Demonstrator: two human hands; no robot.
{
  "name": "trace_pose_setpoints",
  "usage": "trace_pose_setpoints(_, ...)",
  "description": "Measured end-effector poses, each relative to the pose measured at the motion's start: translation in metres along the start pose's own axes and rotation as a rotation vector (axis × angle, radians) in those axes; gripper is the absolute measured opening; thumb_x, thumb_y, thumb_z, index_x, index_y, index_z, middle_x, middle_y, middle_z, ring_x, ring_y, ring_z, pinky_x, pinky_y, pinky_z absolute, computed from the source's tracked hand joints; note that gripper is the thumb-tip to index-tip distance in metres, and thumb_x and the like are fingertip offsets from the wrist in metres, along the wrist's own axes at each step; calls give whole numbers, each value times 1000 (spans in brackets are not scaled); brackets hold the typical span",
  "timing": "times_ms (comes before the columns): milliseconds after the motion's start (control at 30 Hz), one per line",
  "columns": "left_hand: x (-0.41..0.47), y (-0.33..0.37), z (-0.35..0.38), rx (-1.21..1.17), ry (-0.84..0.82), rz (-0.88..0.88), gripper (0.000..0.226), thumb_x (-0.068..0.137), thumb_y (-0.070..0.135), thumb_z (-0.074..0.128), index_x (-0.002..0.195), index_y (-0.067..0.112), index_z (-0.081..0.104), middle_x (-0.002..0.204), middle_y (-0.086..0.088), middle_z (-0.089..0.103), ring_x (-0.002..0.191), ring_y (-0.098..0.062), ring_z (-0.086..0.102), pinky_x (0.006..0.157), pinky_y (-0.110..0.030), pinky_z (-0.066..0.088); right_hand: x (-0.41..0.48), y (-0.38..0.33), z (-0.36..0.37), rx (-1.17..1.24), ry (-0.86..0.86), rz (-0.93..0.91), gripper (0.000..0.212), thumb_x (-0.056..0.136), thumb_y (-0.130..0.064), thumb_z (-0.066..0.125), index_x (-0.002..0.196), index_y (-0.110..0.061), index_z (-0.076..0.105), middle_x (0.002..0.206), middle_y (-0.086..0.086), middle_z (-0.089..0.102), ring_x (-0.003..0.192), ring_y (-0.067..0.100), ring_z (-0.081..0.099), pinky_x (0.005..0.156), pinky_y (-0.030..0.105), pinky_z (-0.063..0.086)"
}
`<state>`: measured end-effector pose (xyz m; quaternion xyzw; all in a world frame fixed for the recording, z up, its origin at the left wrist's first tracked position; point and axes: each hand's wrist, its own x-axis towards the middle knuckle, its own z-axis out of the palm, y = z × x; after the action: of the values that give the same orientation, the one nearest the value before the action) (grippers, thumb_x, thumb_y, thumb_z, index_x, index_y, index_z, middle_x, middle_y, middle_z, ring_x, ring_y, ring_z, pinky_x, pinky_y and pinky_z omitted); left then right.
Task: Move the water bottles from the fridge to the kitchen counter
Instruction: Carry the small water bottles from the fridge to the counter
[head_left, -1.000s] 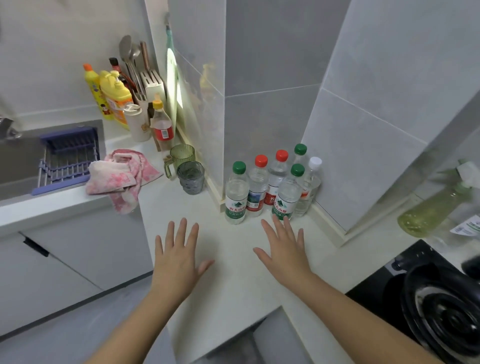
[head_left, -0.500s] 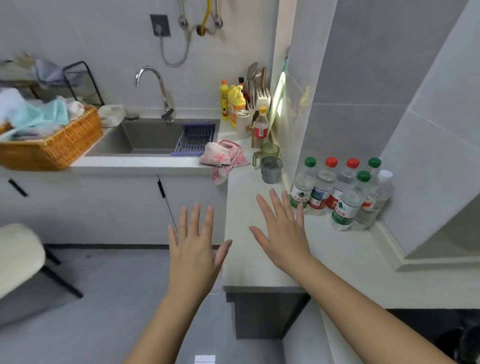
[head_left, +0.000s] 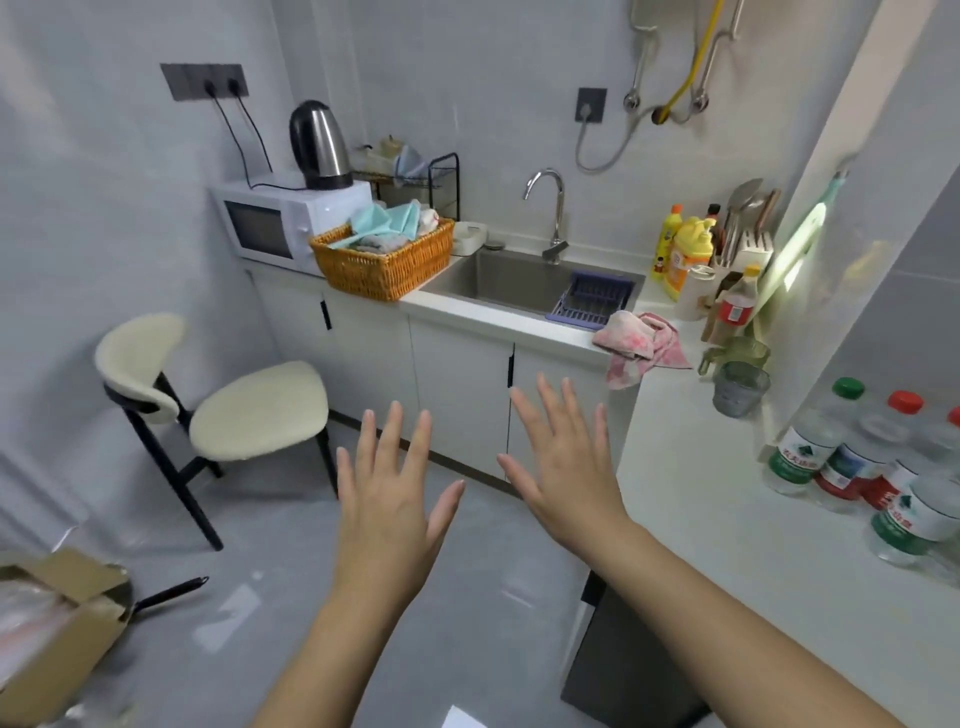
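Note:
Several clear water bottles (head_left: 810, 447) with green or red caps stand grouped on the white kitchen counter (head_left: 727, 519) at the right edge of the head view, partly cut off by the frame. My left hand (head_left: 389, 488) floats over the floor with fingers spread, holding nothing. My right hand (head_left: 566, 462) is spread flat too, in the air just left of the counter's edge and well left of the bottles. No fridge is in view.
A cream chair (head_left: 228, 410) stands at the left on the grey floor. A sink (head_left: 530, 280), wicker basket (head_left: 384, 260), microwave (head_left: 280, 223) and kettle (head_left: 319, 145) line the far counter. A pink cloth (head_left: 639, 343), two cups (head_left: 740, 384) and a cardboard box (head_left: 57, 623) are nearby.
The view has swung left, away from the counter corner; the bottles slid to the right edge. Both open hands moved off the counter and now hover over the floor.

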<state>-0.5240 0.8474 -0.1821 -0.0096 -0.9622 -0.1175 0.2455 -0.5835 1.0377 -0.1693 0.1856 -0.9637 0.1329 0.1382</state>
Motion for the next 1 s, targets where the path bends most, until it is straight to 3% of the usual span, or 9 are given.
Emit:
trace_pose_setpoints(233, -55, -81, -60, 51, 49, -95, 70, 93, 58, 30, 150, 17, 33, 158, -11, 28, 149, -31, 13, 113, -61, 24, -7, -111, 10, 34, -12, -138, 70, 101, -53, 37, 159, -31, 4, 167, 2, -3, 153, 24, -14, 122, 53, -8)
trace_pose_setpoints(467, -143, -194, -146, 117, 103, -202, 71, 93, 59, 29, 151, 19, 30, 158, -12, 29, 148, -33, 15, 113, -62, 24, -42, -267, 32, 81, 5, -278, 74, 90, -63, 11, 158, -32, 7, 167, 1, 0, 153, 23, -13, 118, 50, -11)
trace_pose_setpoints(767, -243, -311, -257, 255, 202, -312, 71, 93, 59, 30, 151, 18, 31, 158, -12, 27, 149, -33, 15, 113, -61, 23, -78, -446, 41, 161, 46, -482, 70, 94, -60, 21, 157, -31, 13, 167, 3, 9, 153, 24, -5, 119, 50, -4)
trace_pose_setpoints(1000, -293, -380, -316, 344, 262, -471, 72, 93, 59, 30, 151, 17, 31, 158, -13, 27, 149, -32, 13, 113, -63, 23, -83, -557, 53, 226, 37, -651, 63, 96, -54, 31, 153, -28, 23, 162, 7, 28, 151, 33, 19, 117, 57, 17)
